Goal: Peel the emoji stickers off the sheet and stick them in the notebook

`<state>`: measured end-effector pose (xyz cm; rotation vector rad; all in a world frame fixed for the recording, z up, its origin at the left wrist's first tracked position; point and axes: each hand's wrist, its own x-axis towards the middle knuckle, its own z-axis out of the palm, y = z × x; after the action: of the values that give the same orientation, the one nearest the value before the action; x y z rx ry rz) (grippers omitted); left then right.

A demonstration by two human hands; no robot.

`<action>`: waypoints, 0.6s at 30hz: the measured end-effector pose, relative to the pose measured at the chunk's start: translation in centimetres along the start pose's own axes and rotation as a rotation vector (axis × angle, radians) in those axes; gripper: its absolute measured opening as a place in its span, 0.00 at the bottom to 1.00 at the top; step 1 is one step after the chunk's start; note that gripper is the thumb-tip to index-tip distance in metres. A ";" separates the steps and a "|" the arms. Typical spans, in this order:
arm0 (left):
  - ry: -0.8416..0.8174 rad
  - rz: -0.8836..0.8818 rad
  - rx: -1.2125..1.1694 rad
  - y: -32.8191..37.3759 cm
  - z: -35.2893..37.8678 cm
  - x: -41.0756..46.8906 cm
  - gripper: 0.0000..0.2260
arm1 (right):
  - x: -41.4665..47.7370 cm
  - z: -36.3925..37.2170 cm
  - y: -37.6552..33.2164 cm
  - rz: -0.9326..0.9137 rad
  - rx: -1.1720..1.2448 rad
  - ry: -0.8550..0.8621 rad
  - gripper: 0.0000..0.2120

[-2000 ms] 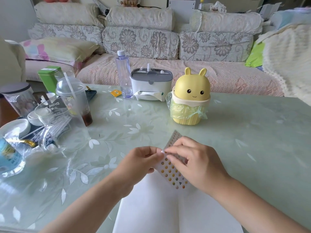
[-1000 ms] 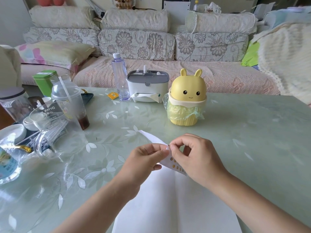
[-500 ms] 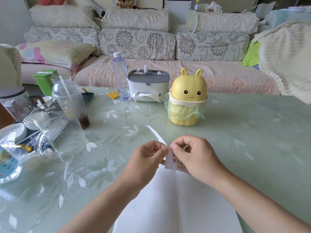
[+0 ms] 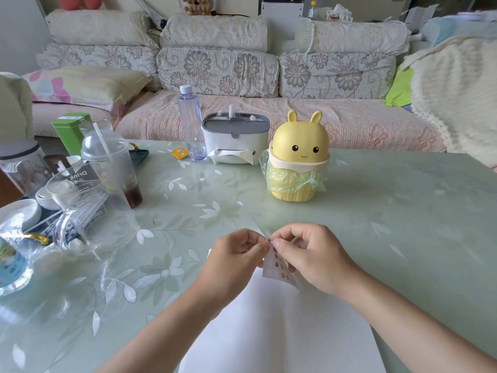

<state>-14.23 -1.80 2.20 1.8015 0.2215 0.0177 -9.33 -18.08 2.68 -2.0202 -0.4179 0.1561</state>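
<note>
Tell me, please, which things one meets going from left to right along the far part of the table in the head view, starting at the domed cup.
The domed plastic cup → yellow sachet → water bottle → tissue box → yellow bunny bin.

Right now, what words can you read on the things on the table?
"Drink": on the clear plastic cup lying on its side.
Smaller print under it: too blurred to read.
White label on the green tin: too small to read.
Label on the container at the left edge: blurred.
</note>
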 end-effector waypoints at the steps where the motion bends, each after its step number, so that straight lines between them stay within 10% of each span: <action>1: -0.003 -0.001 -0.007 0.0 0.0 0.0 0.07 | -0.1 -0.1 -0.1 -0.012 -0.001 -0.005 0.05; 9: 0.014 0.018 0.020 -0.2 -0.1 0.1 0.05 | -0.2 -0.3 0.0 -0.085 -0.195 0.038 0.07; 13: 0.187 0.580 0.569 -1.6 -1.3 1.3 0.03 | -0.4 0.1 0.5 -0.212 -0.431 0.033 0.03; 18: -0.126 0.636 0.812 -3.9 -2.7 3.2 0.12 | -0.6 1.1 1.9 -0.445 -0.706 0.006 0.09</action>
<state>-12.01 2.20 -1.28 2.6003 -0.5170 0.2997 -9.76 -18.23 0.43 -2.5386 -1.0118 -0.3169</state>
